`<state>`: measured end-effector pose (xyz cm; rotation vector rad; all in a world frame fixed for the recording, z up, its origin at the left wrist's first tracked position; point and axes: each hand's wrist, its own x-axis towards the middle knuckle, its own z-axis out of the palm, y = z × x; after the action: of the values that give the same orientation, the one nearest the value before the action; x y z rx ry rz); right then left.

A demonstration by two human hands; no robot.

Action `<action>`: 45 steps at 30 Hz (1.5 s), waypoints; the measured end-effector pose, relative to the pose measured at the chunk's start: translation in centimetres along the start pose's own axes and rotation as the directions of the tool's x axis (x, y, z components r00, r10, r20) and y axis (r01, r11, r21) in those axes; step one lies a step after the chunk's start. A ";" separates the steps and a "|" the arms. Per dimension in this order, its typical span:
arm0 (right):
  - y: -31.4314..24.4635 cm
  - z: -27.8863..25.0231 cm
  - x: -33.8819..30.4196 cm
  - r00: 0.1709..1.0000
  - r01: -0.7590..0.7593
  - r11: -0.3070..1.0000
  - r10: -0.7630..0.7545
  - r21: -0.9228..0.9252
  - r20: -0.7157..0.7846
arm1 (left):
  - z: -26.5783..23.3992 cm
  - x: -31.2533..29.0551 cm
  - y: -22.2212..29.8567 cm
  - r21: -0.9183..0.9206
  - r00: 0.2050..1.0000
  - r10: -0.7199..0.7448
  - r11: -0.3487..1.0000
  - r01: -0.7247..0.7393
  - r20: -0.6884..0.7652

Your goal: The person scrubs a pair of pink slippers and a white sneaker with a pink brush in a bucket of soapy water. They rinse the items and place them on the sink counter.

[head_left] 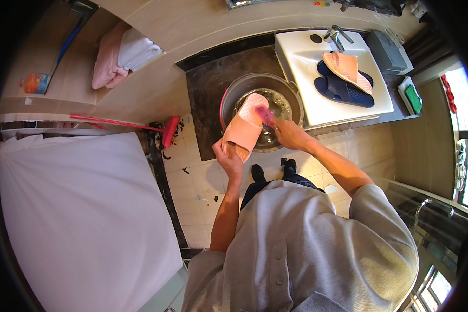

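My left hand (pixel 232 158) grips a peach-coloured slide slipper (pixel 244 129) by its open-toe end, with fingers reaching under the strap. The slipper is tilted over a dark round basin (pixel 229 99) that holds water with bubbles. In my right hand (pixel 291 134) is a pink scrubbing brush (pixel 265 115), closed in the fingers. Its head meets the slipper's footbed near the far end. Another peach slipper (pixel 343 66) lies in the white sink (pixel 307 104), on top of dark navy slippers (pixel 338 92).
A chrome faucet (pixel 338 36) stands behind the sink. To its right are a grey box (pixel 389 52) and a tray with a green brush (pixel 414 99). A white-covered surface (pixel 88 218) fills the left. A red broom (pixel 170 132) and folded towels (pixel 135 54) are at the wall.
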<state>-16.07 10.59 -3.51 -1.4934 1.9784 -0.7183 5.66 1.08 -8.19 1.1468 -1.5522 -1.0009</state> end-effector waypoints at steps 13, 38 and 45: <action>1.6 6.3 6.4 0.955 -0.231 0.963 0.252 -0.139 0.155 | 1.4 2.0 6.4 0.486 0.982 -0.158 0.869 0.089 0.103; 2.9 5.7 6.2 0.962 -0.254 0.967 0.254 0.018 -0.098 | 0.5 2.0 1.8 0.060 0.979 -0.066 0.997 0.056 0.193; 1.9 4.3 4.4 0.992 -0.116 0.993 0.117 0.026 -0.045 | 0.4 1.6 0.7 0.040 0.992 -0.004 0.999 -0.001 0.127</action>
<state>-15.31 6.41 -8.30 -1.3465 2.0655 -0.7303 4.87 -0.30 -7.30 1.1303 -1.6785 -1.0661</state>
